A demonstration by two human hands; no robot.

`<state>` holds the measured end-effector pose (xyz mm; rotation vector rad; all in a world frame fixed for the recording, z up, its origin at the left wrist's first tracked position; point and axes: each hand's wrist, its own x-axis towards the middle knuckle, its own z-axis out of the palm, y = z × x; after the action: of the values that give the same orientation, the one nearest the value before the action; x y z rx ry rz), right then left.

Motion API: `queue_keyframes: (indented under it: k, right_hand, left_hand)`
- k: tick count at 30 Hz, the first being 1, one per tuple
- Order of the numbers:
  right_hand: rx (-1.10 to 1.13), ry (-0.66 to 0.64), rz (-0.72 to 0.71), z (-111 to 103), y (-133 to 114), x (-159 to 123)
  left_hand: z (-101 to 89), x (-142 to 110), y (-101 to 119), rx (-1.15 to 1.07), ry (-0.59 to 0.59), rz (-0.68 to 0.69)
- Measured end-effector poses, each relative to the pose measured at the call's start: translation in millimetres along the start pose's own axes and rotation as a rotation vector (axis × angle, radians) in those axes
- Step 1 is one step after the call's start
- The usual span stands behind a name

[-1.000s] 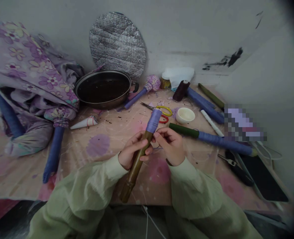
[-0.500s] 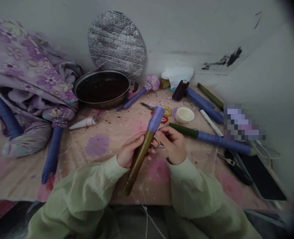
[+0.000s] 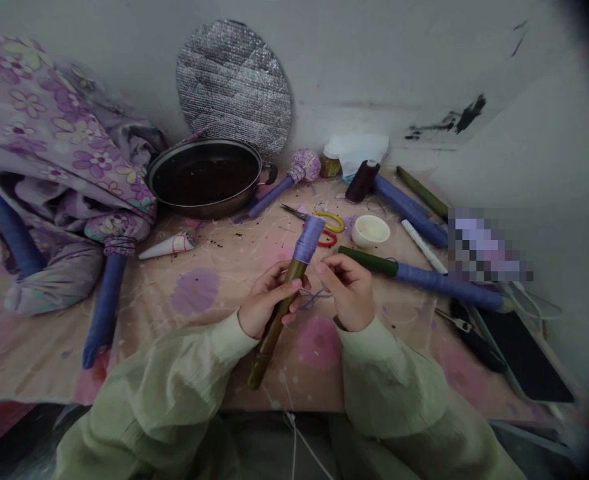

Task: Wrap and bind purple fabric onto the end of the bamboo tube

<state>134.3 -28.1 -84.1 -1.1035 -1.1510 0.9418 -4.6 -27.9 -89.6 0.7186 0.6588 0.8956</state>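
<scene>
My left hand (image 3: 269,298) is wrapped round a bamboo tube (image 3: 276,327) that leans up and away to the right. Purple cord (image 3: 308,241) is wound in tight turns about the tube's upper end. Close to the lower edge of that winding, my right hand (image 3: 350,288) pinches with thumb and forefinger. A thin purple cord (image 3: 315,299) loops between the two hands, and its free length hangs below my right fingers. Just behind the wrapped end lie scissors (image 3: 328,220) with yellow and red handles, partly covered by the tube.
A dark pan (image 3: 204,177) stands at the back left. A white bowl (image 3: 371,231), a dark thread spool (image 3: 363,181) and a green-and-purple wrapped stick (image 3: 442,282) lie to the right. At the right edge are a black-handled tool (image 3: 477,343) and a phone (image 3: 529,363). Floral cloth (image 3: 64,120) fills the left.
My left fingers loosened and the tube turned and tilted, then they closed round it again. My right hand has drawn slightly away from the tube, and more loose cord shows between the hands.
</scene>
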Motion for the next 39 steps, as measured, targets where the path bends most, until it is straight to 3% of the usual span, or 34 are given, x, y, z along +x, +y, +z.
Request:
queue_keyframes:
  k: [14,25,39]
  right_hand:
    - [0.007,-0.029,0.028,-0.5,0.7,1.5]
    - [0.060,-0.104,0.008,-6.1,10.1,-0.5]
    - [0.090,-0.097,0.001,-4.4,10.1,0.4]
  left_hand:
    - [-1.5,1.2,1.2,-0.074,-0.006,-0.014]
    - [-5.3,0.3,3.0,-0.100,-0.072,-0.010]
    - [-0.8,-3.8,6.6,-0.203,-0.147,-0.068]
